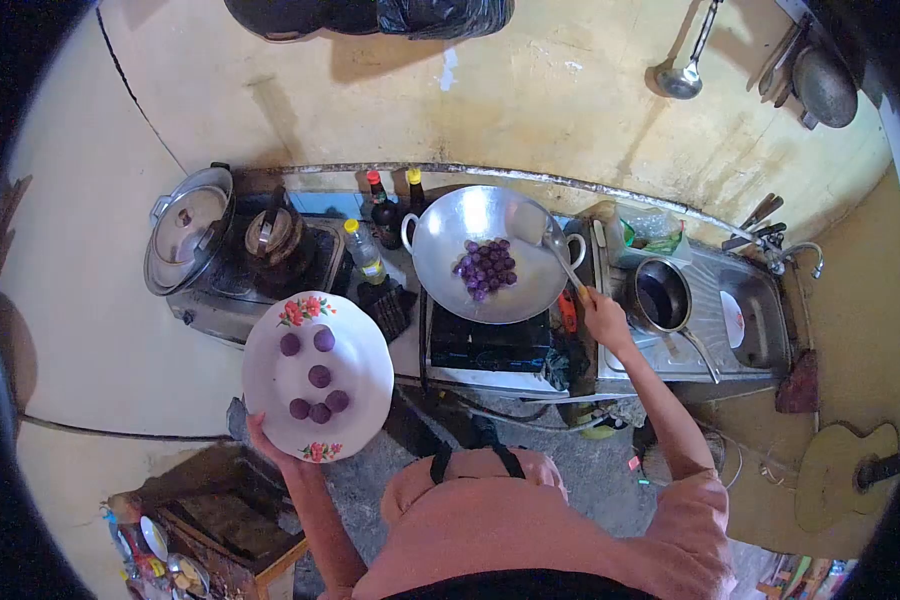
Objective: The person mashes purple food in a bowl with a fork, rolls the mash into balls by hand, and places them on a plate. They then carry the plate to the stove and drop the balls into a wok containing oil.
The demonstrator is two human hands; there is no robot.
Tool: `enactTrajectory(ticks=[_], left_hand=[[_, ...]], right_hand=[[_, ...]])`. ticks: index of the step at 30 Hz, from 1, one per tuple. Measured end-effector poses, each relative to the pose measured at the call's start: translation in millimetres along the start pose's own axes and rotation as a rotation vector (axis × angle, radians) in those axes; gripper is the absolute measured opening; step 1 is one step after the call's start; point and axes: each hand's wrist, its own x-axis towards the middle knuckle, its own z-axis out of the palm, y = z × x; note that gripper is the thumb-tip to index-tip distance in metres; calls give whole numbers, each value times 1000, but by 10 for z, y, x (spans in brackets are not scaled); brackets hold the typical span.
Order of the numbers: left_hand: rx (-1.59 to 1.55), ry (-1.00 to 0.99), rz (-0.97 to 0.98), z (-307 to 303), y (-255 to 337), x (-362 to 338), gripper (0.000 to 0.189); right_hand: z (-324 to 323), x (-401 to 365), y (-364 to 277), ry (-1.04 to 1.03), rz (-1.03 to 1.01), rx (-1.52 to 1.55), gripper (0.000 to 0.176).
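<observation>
My left hand [270,445] grips the lower left rim of a white plate [270,400] with red flower prints, held out over the floor in front of the stove. Several round purple balls [319,376] lie on it. In my right hand [603,318] is the handle of a metal spatula [560,255], its blade resting against the right inner wall of a wok [440,225]. A cluster of small purple balls [486,268] sits at the bottom of the wok, apart from the spatula. The wok stands on a black stove [490,343].
Left of the wok are a clear bottle [363,250] with a yellow cap, dark sauce bottles [384,212], a kettle [272,240] and a large lidded pot [185,230]. A saucepan [658,295] stands right, beside the sink [760,315]. A ladle [680,80] hangs on the wall.
</observation>
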Motion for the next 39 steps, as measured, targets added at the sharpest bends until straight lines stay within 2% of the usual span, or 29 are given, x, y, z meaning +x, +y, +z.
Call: enactTrajectory(ticks=[4,7,10,13,16,19,22,25,31,34,39], left_hand=[[5,-11,18,-97,5,77,62],[4,2,35,-70,6,47,62],[-41,-2,14,-15,32,27,60],[-49,9,9,-29,20,14,61],[-52,5,19,-59,33,29,62],[-49,0,32,-41,38,17,61],[-30,1,52,-32,45,-2,60],[-7,38,63,53,47,-29,61],[-13,-8,20,-70,0,76,63],[7,7,24,-116,-19,135,64],[-38,-39,-10,-52,-38,124,65]], right_hand=[[14,51,-38,-33,56,-9,34],[236,92,84,13,-28,23,32],[232,44,41,-412,330,642,30],[177,-32,-129,-431,498,886,28],[203,31,-72,-593,600,1114,29],[128,-49,-190,-637,470,1028,30],[8,-165,-445,-520,432,808,31],[-30,-266,-492,-452,320,712,35],[-13,-402,-465,-317,-19,348,34],[-21,-491,-498,-216,-109,210,32],[-186,-713,-748,-159,-56,91,31]])
